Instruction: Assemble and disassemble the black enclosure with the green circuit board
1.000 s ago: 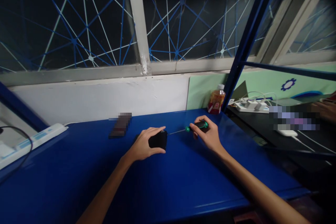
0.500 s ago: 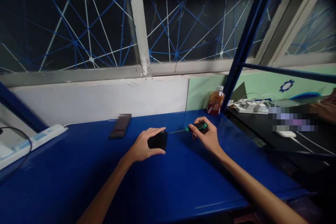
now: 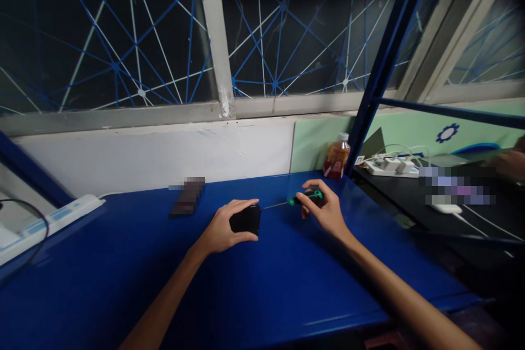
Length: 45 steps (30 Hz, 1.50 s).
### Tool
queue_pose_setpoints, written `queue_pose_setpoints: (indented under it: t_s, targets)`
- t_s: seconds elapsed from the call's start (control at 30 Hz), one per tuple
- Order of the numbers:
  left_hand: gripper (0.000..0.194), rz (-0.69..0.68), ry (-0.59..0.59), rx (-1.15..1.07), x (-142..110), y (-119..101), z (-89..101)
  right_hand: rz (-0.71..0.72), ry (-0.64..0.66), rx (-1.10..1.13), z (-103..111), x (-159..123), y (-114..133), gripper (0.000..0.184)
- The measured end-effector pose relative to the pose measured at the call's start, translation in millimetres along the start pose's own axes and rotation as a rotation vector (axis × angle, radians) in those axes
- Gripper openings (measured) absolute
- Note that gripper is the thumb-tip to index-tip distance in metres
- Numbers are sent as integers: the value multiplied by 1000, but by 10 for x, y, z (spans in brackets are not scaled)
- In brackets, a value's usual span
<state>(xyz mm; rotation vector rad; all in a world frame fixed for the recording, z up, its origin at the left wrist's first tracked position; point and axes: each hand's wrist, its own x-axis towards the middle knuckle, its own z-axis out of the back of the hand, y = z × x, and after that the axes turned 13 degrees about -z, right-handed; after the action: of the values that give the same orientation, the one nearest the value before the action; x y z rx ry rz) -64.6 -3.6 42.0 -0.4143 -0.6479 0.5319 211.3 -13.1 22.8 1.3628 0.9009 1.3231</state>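
Observation:
My left hand grips a small black box-shaped object between thumb and fingers, low over the blue table. What kind of object it is, I cannot tell. In my right hand is a screwdriver with a green and black handle, pinched by thumb and fingers. Its thin shaft points left, and the tip meets or nearly meets the right-hand end of the black object. The shaft lies almost level.
A blurred-out dark flat object lies on the table behind my left hand. A bottle of amber drink stands at the back right. White power strips flank both sides. Another person's hand is over the black table at the right.
The screwdriver handle has turned in my right fingers, showing a different green patch. My left hand and the black object stay nearly still. The other person's hand at the right has shifted.

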Motion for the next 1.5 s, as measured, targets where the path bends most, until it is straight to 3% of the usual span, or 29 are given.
queue_pose_setpoints:
  t_s: [0.13, 0.33, 0.57, 0.73, 0.97, 1.17, 1.4, 1.5]
  targets:
    - [71, -13, -3, -5, -1, -3, -3, -12, -41, -137, 19, 4, -2, 27]
    - [69, -4, -4, -1, -4, -8, 8, 21, 131, -3, 42, 40, 1, 41]
    - [69, -4, 6, 26, -15, 28, 4, -57, 28, -96, 25, 27, -24, 26]
    - [69, -22, -9, 24, -18, 36, 5, -31, 185, 16, 51, 50, 4, 44]
    - [68, -13, -6, 6, -2, -11, 6, 12, 12, -207, 68, 47, 6, 31]
    - [68, -16, -23, 6, -2, -18, 7, 8, 133, -87, 62, 53, 15, 37]
    - [68, -14, -38, 10, 0, -31, 13, 21, -10, -225, 67, 50, -25, 29]
    - [67, -7, -55, 8, 1, -42, 23, 11, 104, -145, 80, 59, -14, 37]
